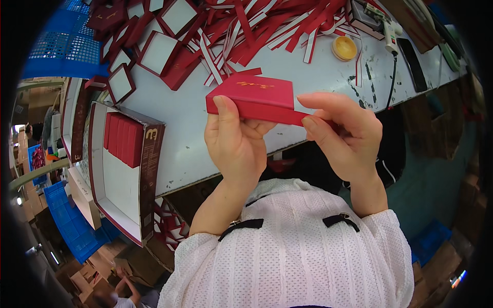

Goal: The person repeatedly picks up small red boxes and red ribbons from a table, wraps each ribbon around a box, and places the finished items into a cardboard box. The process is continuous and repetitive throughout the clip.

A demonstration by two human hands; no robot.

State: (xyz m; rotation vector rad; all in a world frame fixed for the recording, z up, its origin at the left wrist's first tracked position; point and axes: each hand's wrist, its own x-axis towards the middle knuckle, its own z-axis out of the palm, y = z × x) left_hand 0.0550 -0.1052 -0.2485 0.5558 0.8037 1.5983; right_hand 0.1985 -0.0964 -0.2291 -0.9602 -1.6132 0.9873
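Over the near part of the white table I hold up a small flat red box (262, 91) with gold lettering on its lid. My left hand (231, 141) grips its left end, thumb on the front side and fingers underneath. A red strip (288, 116) runs along the box's front side and sticks out past its right corner. The strip's free end is pinched between thumb and fingers of my right hand (349, 138). Part of that end is hidden behind the fingers.
Loose red-and-white strips (277, 25) are heaped at the back. Red box parts with white insides (159, 54) lie back left. A carton (149, 174) at left holds several red boxes (123, 138). At right are a yellow round tub (344, 48), a power strip (391, 38) and a phone (412, 64).
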